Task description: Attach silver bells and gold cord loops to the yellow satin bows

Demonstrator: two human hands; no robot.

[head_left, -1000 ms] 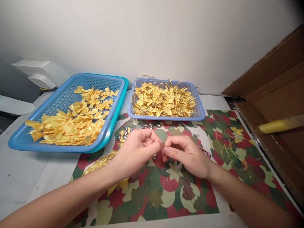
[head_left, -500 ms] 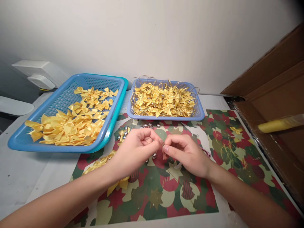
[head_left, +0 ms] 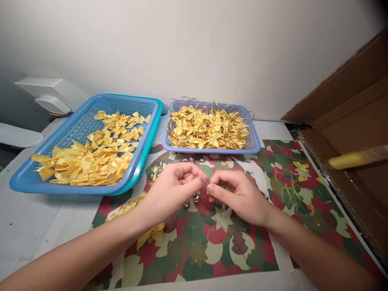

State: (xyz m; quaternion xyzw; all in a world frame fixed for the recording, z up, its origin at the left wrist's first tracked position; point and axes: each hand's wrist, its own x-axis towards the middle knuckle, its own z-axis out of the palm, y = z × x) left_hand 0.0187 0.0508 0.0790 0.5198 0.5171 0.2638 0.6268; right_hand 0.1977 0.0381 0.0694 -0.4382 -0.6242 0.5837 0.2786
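My left hand [head_left: 178, 186] and my right hand [head_left: 238, 196] meet fingertip to fingertip above the patterned sheet, both closed in a pinch. A thin cord [head_left: 208, 180] shows faintly between them; most of it is hidden by the fingers. Small silver bells [head_left: 197, 198] lie on the sheet just beyond and below my left fingers. Yellow ribbon bows [head_left: 156, 233] lie under and beside my left wrist, partly covered by the forearm. Something pinkish [head_left: 263, 195] peeks out behind my right hand, mostly hidden.
A blue basket [head_left: 22, 182] of yellow bows stands at left, nested in a teal one [head_left: 148, 155]. A smaller basket [head_left: 212, 151] at the back holds bows with gold loops. Thread scraps [head_left: 286, 192] and a bow [head_left: 301, 166] lie at right, near a cardboard box [head_left: 342, 109].
Both hands stay pinched together in nearly the same place. My right hand has shifted very slightly, covering more of the pinkish thing behind it.
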